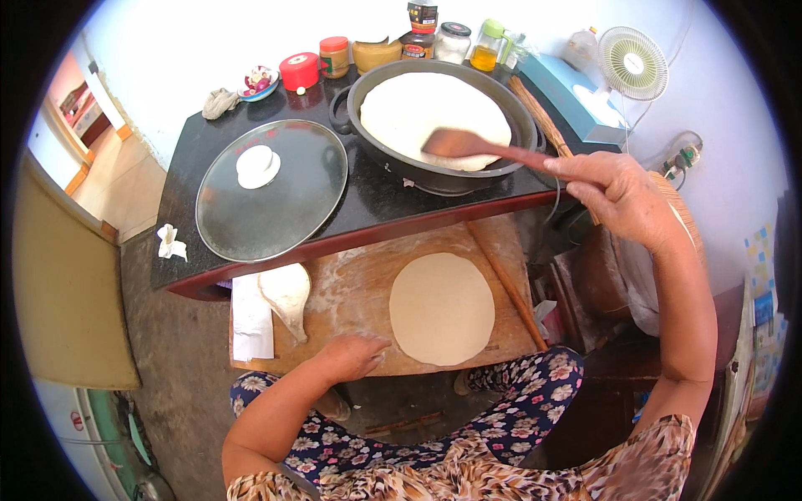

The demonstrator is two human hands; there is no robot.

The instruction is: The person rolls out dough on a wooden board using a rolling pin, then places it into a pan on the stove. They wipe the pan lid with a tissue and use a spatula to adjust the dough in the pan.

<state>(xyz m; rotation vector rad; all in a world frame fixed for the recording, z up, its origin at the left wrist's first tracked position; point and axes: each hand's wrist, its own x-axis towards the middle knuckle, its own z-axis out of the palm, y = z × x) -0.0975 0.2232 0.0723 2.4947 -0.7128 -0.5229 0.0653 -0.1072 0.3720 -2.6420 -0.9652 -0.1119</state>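
Note:
My right hand (617, 194) grips the handle of a wooden spatula (456, 143). The spatula's blade lies over the near part of a pale, round flatbread (432, 116) inside a dark electric griddle pan (432, 181); exact contact is unclear. Below the counter, my left hand (356, 357) is at the front edge of a floured wooden board (351, 282), holding nothing, its fingers loosely bent. Just right of it, a rolled-out round of dough (442, 309) lies flat. Along the board's right side rests a wooden rolling pin (507, 288).
A glass lid (276, 213) with a white knob overlaps the counter's front edge. A flour scoop (286, 291) sits on the board's left. Jars, a red tub (299, 71) and an oil jug (485, 53) line the wall. A fan (633, 64) stands at right.

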